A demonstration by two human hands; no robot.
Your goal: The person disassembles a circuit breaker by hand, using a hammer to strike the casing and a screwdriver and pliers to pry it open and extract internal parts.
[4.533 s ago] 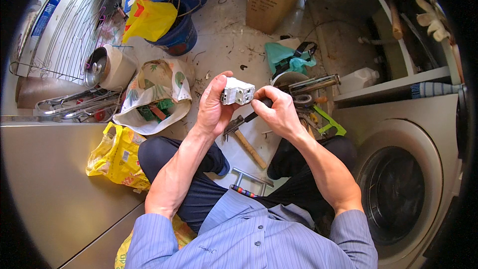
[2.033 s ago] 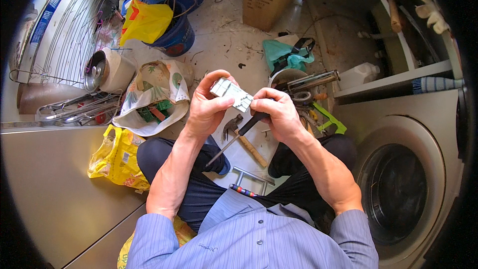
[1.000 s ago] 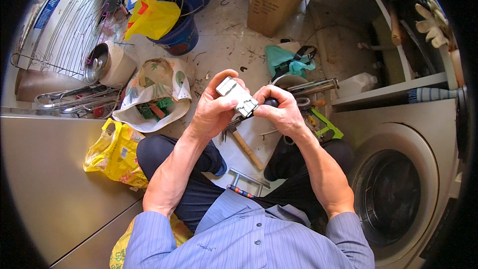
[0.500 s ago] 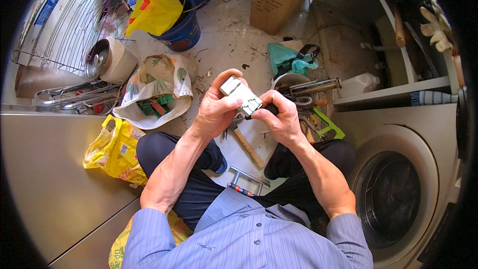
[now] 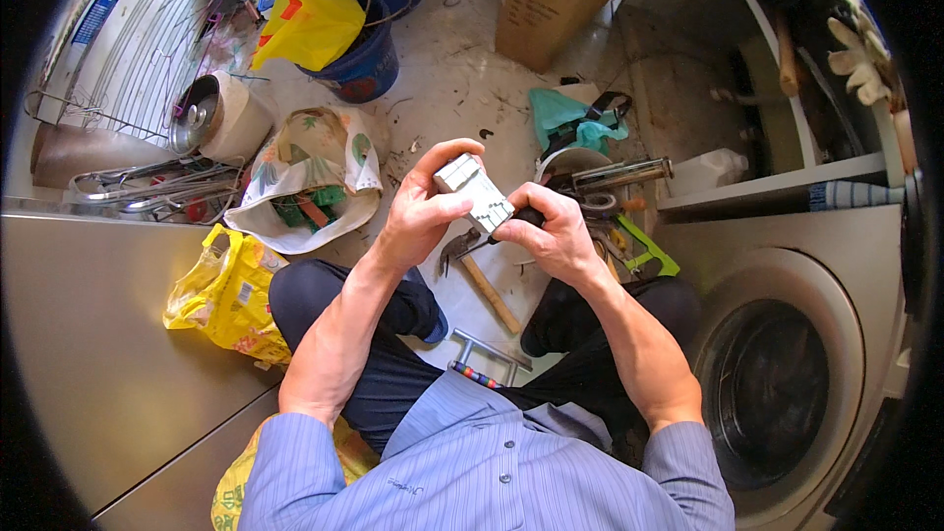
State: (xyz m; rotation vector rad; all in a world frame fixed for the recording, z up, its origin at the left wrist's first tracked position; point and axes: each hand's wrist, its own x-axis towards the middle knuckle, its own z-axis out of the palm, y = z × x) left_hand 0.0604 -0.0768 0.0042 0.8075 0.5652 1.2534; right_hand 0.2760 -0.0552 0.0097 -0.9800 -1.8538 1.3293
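Head view: the person sits low over the floor [image 5: 447, 103], both forearms reaching forward. The left hand [image 5: 418, 208] has its grip closed around a white boxy block [image 5: 484, 197], thumb laid over the upper face and fingers wrapped behind. The block is held in the air in front of the person, tilted, its lower end toward the right hand [image 5: 558, 228]. That hand's grip is narrow, fingers curled about a dark-handled tool [image 5: 532, 216], with the thumb at the block's near corner; whether the thumb presses on it cannot be told. The tool is largely hidden by the fingers.

Below the hands, between the feet, a hammer [image 5: 491, 292] lies on the floor, wooden handle slanting toward the person. Nearer still is a grey metal piece [image 5: 497, 345] shaped like a pull handle. A yellow plastic bag [image 5: 234, 303] stands by the left knee, with a white patterned bag [image 5: 356, 199] farther forward. A lime-green item [image 5: 651, 248] lies near the right knee, and a front-loading washing machine [image 5: 852, 280] stands on the right.
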